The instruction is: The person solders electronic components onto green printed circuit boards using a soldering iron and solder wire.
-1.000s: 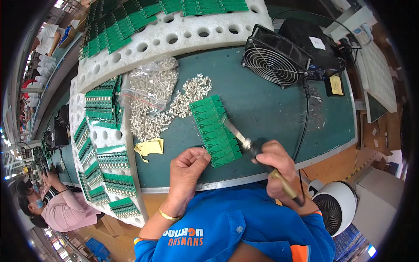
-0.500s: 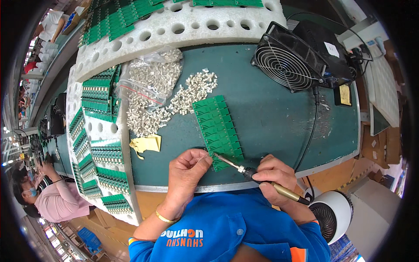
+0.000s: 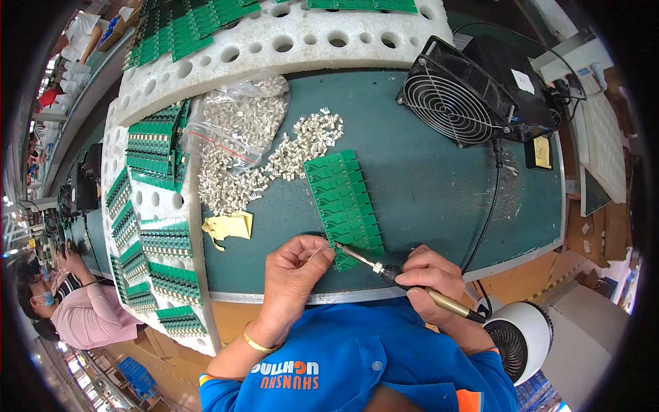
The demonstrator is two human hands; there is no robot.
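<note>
While the right hand [image 3: 429,278] is closed around the brass-coloured handle of a soldering iron [image 3: 405,281], its thin metal tip points up and to the left and reaches the near end of the long green panel of small circuit boards [image 3: 343,206] that lies on the dark green bench mat [image 3: 439,199]. This panel has its long axis running away from the person, slightly tilted to the left at the far end, so only its nearest boards are at the hands. The left hand [image 3: 292,275] is narrow, with thumb and fingers pinched together on something very thin, maybe solder wire, but I cannot tell surely what it holds. It sits just beside the lower left corner of the panel, and the iron tip comes from the other side, so both hands meet at the same near corner; the left one is a little nearer to the board edge

Beyond the panel, a loose heap of small silver metal terminals [image 3: 302,147] spreads over the mat, next to a clear plastic bag [image 3: 240,120] with more of them. A folded yellow cloth piece [image 3: 230,225] lies left of the hands. White foam racks with round holes [image 3: 274,44] hold many more green boards, and a black square fan [image 3: 456,93] stands at the far right
</note>
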